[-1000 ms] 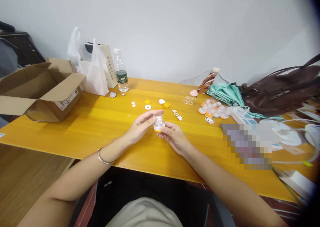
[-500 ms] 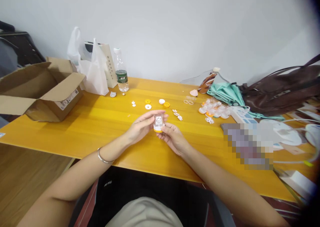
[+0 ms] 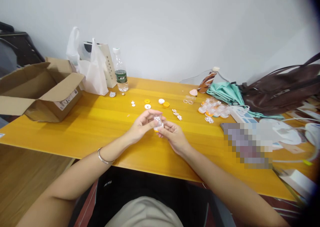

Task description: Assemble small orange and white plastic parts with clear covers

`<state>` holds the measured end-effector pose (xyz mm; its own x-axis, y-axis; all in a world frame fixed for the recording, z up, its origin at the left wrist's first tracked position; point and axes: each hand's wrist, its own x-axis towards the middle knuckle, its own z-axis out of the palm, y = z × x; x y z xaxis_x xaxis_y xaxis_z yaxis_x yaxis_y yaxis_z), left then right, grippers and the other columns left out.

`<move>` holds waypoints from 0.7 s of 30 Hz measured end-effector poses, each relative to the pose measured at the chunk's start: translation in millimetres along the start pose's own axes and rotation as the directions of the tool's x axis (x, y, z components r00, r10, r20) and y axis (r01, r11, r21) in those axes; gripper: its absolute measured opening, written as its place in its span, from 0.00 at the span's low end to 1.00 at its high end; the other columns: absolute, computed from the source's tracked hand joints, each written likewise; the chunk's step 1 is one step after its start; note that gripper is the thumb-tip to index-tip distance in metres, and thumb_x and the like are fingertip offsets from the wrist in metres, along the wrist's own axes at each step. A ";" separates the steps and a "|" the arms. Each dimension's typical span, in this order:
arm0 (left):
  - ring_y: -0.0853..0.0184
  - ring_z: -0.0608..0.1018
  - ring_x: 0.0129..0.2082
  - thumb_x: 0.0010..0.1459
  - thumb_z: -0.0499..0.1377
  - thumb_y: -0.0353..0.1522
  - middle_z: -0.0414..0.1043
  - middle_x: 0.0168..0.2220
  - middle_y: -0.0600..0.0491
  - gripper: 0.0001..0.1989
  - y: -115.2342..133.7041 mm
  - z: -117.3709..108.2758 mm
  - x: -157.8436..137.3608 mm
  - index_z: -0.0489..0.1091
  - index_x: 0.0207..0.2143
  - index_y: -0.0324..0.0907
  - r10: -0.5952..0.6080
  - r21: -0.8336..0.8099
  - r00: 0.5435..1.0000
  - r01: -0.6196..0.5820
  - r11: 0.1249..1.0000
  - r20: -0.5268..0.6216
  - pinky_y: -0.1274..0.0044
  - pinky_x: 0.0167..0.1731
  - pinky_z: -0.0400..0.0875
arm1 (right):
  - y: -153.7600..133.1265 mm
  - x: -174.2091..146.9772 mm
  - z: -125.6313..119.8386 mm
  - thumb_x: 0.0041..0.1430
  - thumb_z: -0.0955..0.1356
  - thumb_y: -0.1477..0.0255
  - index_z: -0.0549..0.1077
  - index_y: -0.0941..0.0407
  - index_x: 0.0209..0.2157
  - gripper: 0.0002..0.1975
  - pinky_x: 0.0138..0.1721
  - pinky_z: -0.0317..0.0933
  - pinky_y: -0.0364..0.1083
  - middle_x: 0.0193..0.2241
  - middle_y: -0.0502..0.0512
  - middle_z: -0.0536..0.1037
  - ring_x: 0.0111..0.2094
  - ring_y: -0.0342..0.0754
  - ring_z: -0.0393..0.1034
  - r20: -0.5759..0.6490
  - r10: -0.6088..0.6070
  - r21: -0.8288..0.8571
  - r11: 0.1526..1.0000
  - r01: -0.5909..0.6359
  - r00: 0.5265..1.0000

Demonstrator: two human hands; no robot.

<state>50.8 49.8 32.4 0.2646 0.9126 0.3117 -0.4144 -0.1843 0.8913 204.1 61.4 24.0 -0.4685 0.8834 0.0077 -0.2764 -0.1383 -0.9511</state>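
Over the middle of the yellow table [image 3: 100, 120], both of my hands grip one small clear plastic capsule [image 3: 158, 122] with an orange base and a white patterned piece inside. My left hand [image 3: 142, 125] curls over its top and left side. My right hand [image 3: 172, 135] pinches the base from the right. Just beyond the hands lie loose small parts: orange discs [image 3: 166, 104], white discs [image 3: 147, 106] and white patterned cut-outs [image 3: 177, 114].
An open cardboard box [image 3: 40, 90] sits far left, with a white plastic bag [image 3: 93, 73] and a water bottle [image 3: 121, 72] behind. A cluster of finished capsules [image 3: 213, 110], a teal cloth [image 3: 225, 92], a brown handbag [image 3: 280, 88] and cables crowd the right.
The capsule has sunk slightly and tilted between my hands. My left fingers have closed further over its top; my right fingers have shifted along its base.
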 end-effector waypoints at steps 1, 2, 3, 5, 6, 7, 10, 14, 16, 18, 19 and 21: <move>0.65 0.75 0.38 0.52 0.61 0.35 0.73 0.41 0.48 0.15 -1.6 -0.3 0.3 0.66 0.42 0.42 0.018 0.030 1.000 -0.018 0.999 -0.014 0.74 0.36 0.68 | 0.0 0.1 0.2 0.41 0.74 0.68 0.74 0.55 0.31 0.12 0.27 0.59 0.40 0.22 0.47 0.74 0.22 0.38 0.65 -0.014 -0.012 -0.019 1.000 0.012 1.000; 0.66 0.75 0.37 0.51 0.62 0.35 0.73 0.40 0.49 0.15 -3.0 -0.6 0.5 0.66 0.41 0.42 0.035 0.057 0.999 -0.034 0.998 -0.031 0.74 0.36 0.68 | 0.1 0.1 0.4 0.41 0.74 0.69 0.74 0.55 0.31 0.12 0.28 0.60 0.40 0.23 0.46 0.74 0.23 0.38 0.65 -0.025 -0.020 -0.035 0.999 0.019 0.999; 0.66 0.75 0.36 0.50 0.62 0.35 0.73 0.38 0.49 0.15 -4.2 -0.6 0.8 0.66 0.40 0.41 0.052 0.083 0.997 -0.047 0.995 -0.056 0.74 0.37 0.68 | 0.5 0.1 0.5 0.40 0.74 0.69 0.74 0.55 0.31 0.12 0.28 0.60 0.41 0.23 0.46 0.74 0.23 0.38 0.65 -0.032 -0.025 -0.049 0.999 0.024 0.999; 0.68 0.75 0.35 0.48 0.64 0.35 0.73 0.35 0.51 0.15 -6.4 0.6 1.4 0.66 0.37 0.41 0.086 0.137 0.989 -0.070 0.988 -0.118 0.75 0.37 0.66 | 1.6 0.0 0.9 0.40 0.74 0.69 0.73 0.55 0.30 0.12 0.29 0.61 0.41 0.24 0.46 0.74 0.23 0.39 0.66 -0.042 -0.037 -0.080 0.996 0.033 0.998; 0.69 0.75 0.35 0.47 0.65 0.34 0.73 0.33 0.52 0.15 -7.3 1.8 1.8 0.65 0.35 0.40 0.102 0.165 0.983 -0.077 0.983 -0.149 0.76 0.37 0.66 | 2.3 0.0 1.3 0.41 0.74 0.69 0.73 0.55 0.30 0.12 0.30 0.61 0.41 0.24 0.46 0.75 0.24 0.38 0.66 -0.048 -0.047 -0.101 0.994 0.042 0.998; 0.70 0.74 0.33 0.46 0.66 0.34 0.72 0.31 0.53 0.15 -8.2 3.0 2.1 0.64 0.34 0.40 0.117 0.191 0.977 -0.083 0.978 -0.176 0.77 0.37 0.65 | 3.0 0.0 1.8 0.40 0.74 0.70 0.73 0.55 0.30 0.12 0.30 0.61 0.41 0.24 0.46 0.75 0.24 0.38 0.66 -0.060 -0.064 -0.123 0.991 0.056 0.996; 0.73 0.72 0.30 0.44 0.67 0.32 0.70 0.28 0.56 0.16 -9.6 5.7 3.3 0.62 0.31 0.40 0.159 0.247 0.960 -0.101 0.964 -0.230 0.79 0.36 0.64 | 3.8 0.0 3.5 0.40 0.74 0.70 0.72 0.56 0.30 0.13 0.31 0.60 0.41 0.24 0.47 0.75 0.25 0.39 0.66 -0.113 -0.123 -0.185 0.978 0.100 0.986; 0.72 0.74 0.31 0.47 0.64 0.35 0.71 0.29 0.54 0.13 -7.7 2.4 3.6 0.65 0.33 0.39 0.115 0.213 0.967 -0.066 0.975 -0.228 0.78 0.35 0.65 | 3.0 0.5 2.9 0.39 0.74 0.69 0.72 0.56 0.28 0.13 0.27 0.59 0.40 0.21 0.46 0.74 0.22 0.38 0.65 -0.110 -0.080 -0.146 0.987 0.064 0.991; 0.70 0.75 0.33 0.49 0.63 0.35 0.73 0.32 0.52 0.13 -5.6 -0.5 3.0 0.67 0.35 0.38 0.065 0.144 0.980 -0.038 0.989 -0.186 0.78 0.35 0.66 | 3.1 1.0 1.1 0.40 0.74 0.68 0.73 0.57 0.29 0.12 0.26 0.58 0.40 0.20 0.46 0.74 0.21 0.37 0.64 -0.070 -0.041 -0.091 0.995 0.035 0.997; 0.69 0.75 0.33 0.50 0.62 0.35 0.74 0.34 0.50 0.13 -3.4 -2.5 2.2 0.68 0.37 0.38 0.033 0.077 0.989 -0.022 0.997 -0.142 0.77 0.35 0.67 | 3.2 1.2 -0.5 0.41 0.74 0.68 0.74 0.57 0.29 0.11 0.25 0.57 0.39 0.20 0.47 0.75 0.21 0.37 0.64 -0.034 -0.022 -0.041 0.999 0.020 0.999; 0.69 0.76 0.32 0.51 0.62 0.35 0.74 0.34 0.49 0.13 -2.4 -3.0 1.8 0.68 0.38 0.38 0.021 0.050 0.992 -0.015 0.999 -0.123 0.77 0.35 0.67 | 3.1 1.0 -0.8 0.42 0.74 0.68 0.74 0.57 0.29 0.10 0.25 0.57 0.39 0.20 0.47 0.75 0.21 0.37 0.64 -0.019 -0.012 -0.017 1.000 0.012 1.000; 0.69 0.76 0.31 0.52 0.61 0.35 0.75 0.35 0.48 0.13 -0.6 -3.6 1.1 0.69 0.39 0.38 0.001 0.012 0.996 0.000 1.000 -0.090 0.76 0.35 0.68 | 2.6 0.1 -0.5 0.43 0.73 0.68 0.75 0.57 0.27 0.09 0.25 0.56 0.38 0.19 0.47 0.74 0.20 0.36 0.64 0.008 0.014 0.031 0.999 -0.014 1.000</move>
<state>48.2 52.2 31.0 0.1850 0.9415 0.2819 -0.4042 -0.1886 0.8950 203.8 61.3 21.3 -0.4793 0.8776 -0.0030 -0.2957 -0.1647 -0.9410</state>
